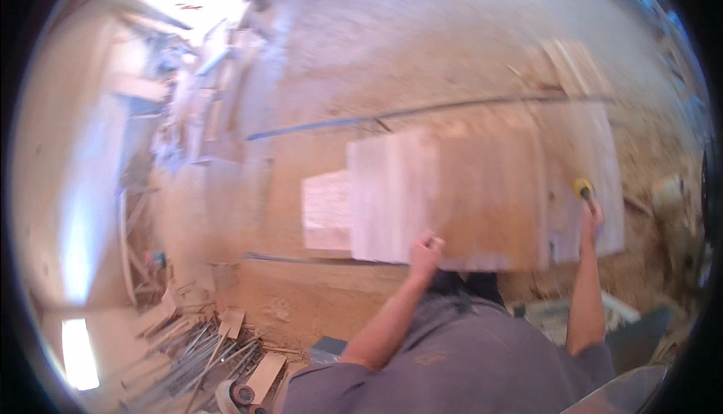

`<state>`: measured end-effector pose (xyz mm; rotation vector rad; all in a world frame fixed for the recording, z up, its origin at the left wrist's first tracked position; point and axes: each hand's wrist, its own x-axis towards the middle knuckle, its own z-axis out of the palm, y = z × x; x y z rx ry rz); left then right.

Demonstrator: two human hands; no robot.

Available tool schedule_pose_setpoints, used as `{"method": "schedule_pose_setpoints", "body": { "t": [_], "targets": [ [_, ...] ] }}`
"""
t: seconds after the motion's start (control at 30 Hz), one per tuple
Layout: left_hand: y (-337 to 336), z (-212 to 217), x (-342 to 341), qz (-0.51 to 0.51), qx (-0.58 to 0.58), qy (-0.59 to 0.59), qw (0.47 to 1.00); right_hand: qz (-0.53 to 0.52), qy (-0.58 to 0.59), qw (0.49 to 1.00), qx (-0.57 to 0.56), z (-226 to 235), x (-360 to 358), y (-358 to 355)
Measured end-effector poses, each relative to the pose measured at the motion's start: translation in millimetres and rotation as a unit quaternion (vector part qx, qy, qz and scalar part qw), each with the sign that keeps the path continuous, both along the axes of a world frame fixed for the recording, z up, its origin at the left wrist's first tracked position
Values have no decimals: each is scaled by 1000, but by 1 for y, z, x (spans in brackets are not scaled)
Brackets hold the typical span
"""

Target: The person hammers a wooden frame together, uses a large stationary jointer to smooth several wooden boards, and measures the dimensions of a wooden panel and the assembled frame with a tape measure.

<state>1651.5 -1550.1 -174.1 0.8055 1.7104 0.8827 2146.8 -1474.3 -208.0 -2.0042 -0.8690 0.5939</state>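
Note:
Wide wooden boards lie side by side in front of me: a pale board [388,195] on the left and a browner board [486,195] in the middle. Over the near edge of these boards, my left hand [427,252] is closed, and whatever its fingers may hold is too blurred to make out. Farther right, my right hand [593,222] grips a small tool with a round yellow head [583,187]. That head is above the whitish board [601,158] at the right end. Motion blur hides the tool's exact kind.
A shorter pale piece [326,210] extends from the left end. A long dark bar [331,125] runs behind the boards, another [301,259] at the near side. Scrap sticks and offcuts [203,354] are heaped at lower left. More lumber [215,105] stands at far left.

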Motion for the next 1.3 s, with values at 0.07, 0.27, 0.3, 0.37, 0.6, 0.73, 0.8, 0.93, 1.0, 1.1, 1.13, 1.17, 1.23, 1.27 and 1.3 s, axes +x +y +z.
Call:
{"method": "schedule_pose_setpoints", "body": {
  "t": [0.07, 0.27, 0.3, 0.37, 0.6, 0.73, 0.8, 0.93, 1.0, 1.1, 1.13, 1.17, 1.23, 1.27, 1.3],
  "targets": [
    [10, 12, -2, -11, -24, 30, 999, -12, 89, 995, 32, -1, -29, -44],
    [1, -12, 7, 21, -44, 4, 999, -8, 324, 944, -61, 57, -113, -109],
    [2, -15, 8, 22, -41, -5, 999, 21, 313, 947, -68, 59, -122, -107],
    [8, -20, 8, 11, -59, -10, 998, 77, 289, 950, -86, 73, -146, -105],
    [28, 0, 7, 8, -58, -116, 991, 118, 313, 933, -130, 136, -168, -105],
    [10, -43, -15, -61, -33, -29, 997, 159, 353, 912, -134, 149, -193, -122],
    [7, -19, -34, -137, -12, 64, 988, 171, 376, 901, -135, 146, -196, -130],
    [-6, 21, -35, 72, -124, -344, 928, 195, 428, 873, -128, 146, -189, -150],
    [-21, -9, -33, 76, -123, -387, 911, 217, 416, 866, -175, 136, -175, -164],
    [-32, -5, -35, 73, -130, -407, 901, 237, 390, 872, -175, 127, -176, -178],
    [-37, -9, -36, 65, -139, -385, 910, 243, 380, 876, -169, 127, -181, -182],
    [-42, -13, -37, 55, -147, -363, 919, 240, 377, 877, -174, 129, -184, -185],
    [-48, -42, -37, 62, -150, -392, 906, 233, 372, 881, -177, 146, -198, -183],
    [-52, -50, -40, 68, -152, -402, 900, 238, 370, 879, -185, 149, -203, -179],
    [-57, -58, -43, 83, -133, -347, 925, 244, 369, 876, -193, 150, -208, -173]
  ]
}}
